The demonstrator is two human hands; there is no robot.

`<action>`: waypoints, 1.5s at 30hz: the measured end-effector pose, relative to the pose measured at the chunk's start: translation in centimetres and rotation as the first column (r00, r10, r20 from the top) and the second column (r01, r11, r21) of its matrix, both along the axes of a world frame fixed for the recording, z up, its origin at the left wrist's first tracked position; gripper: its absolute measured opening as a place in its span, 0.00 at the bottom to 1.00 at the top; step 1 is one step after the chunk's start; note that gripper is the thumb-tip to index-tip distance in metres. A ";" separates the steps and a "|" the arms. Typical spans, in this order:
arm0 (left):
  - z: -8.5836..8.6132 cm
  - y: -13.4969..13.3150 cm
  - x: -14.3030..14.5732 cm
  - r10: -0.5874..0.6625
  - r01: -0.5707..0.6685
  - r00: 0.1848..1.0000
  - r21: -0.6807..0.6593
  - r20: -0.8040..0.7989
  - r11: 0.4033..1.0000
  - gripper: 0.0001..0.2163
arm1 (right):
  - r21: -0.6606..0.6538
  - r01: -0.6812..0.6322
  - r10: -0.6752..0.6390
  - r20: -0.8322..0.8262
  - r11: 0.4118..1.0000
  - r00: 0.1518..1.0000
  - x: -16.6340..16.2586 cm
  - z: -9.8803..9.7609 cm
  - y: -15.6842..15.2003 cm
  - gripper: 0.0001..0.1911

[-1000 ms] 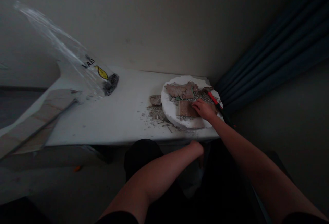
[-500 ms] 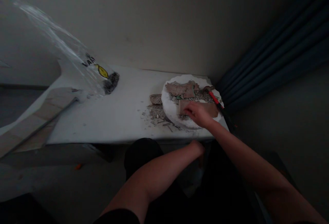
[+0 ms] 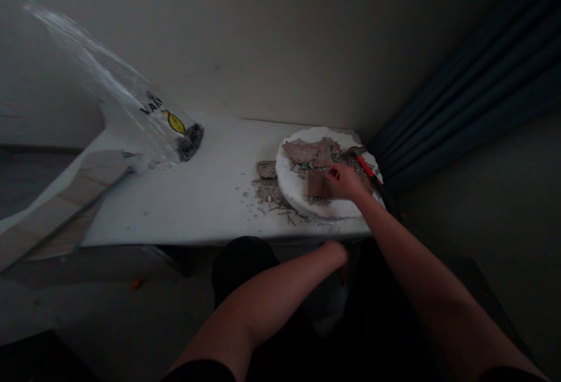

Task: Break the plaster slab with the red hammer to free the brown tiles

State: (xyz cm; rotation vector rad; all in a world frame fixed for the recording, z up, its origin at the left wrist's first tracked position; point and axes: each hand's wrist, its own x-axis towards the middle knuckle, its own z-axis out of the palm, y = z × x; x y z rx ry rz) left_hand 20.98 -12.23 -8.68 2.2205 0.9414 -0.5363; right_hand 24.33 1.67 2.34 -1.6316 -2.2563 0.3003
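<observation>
A round white foam slab (image 3: 298, 194) lies at the right end of a white table (image 3: 197, 201). Brown tile pieces and grey rubble cover its top. My right hand (image 3: 344, 182) rests on the slab with fingers curled on a square brown tile piece (image 3: 316, 183). A red-handled tool (image 3: 367, 170) lies just right of that hand. My left hand (image 3: 336, 252) hangs below the table's front edge, near a pale bag (image 3: 333, 306) in shadow; its fingers are hidden.
A clear plastic bag (image 3: 144, 116) with a yellow label leans at the table's back left, dark grit in its bottom. A long pale board (image 3: 56, 207) slopes off the left end. Loose rubble (image 3: 267, 195) lies left of the slab. Dark curtains (image 3: 464, 101) hang on the right.
My right hand slid the square tile piece toward the front of the slab, then drew back toward its middle. The left arm stayed put.
</observation>
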 end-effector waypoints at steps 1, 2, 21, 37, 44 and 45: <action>0.1 0.1 0.1 -0.072 0.071 0.997 -0.052 -0.030 0.996 0.22 | -0.039 0.009 -0.009 0.013 0.999 1.000 1.1 -0.2 0.6 0.05; 0.2 0.3 0.1 -0.138 0.132 0.989 -0.101 -0.055 0.986 0.23 | -0.077 -0.012 0.014 0.024 0.997 1.000 1.9 -0.5 1.1 0.04; 1.4 0.1 -0.9 -0.176 0.165 0.979 -0.108 -0.099 0.980 0.31 | -0.451 -0.157 0.190 0.029 0.878 0.981 2.5 -1.1 4.6 0.04; 1.5 0.1 -0.7 -0.204 0.194 0.974 -0.101 -0.096 0.976 0.30 | -0.324 -0.200 0.241 0.093 0.925 0.966 2.7 -1.1 3.7 0.03; 1.5 0.5 -0.5 -0.272 0.255 0.958 -0.157 -0.092 0.954 0.27 | -0.144 -0.176 0.204 0.210 0.974 0.956 2.4 -1.9 2.1 0.05; 1.5 0.5 -0.6 -0.264 0.246 0.960 -0.170 -0.091 0.954 0.26 | -0.144 -0.164 0.191 0.199 0.976 0.961 2.3 -2.1 2.1 0.04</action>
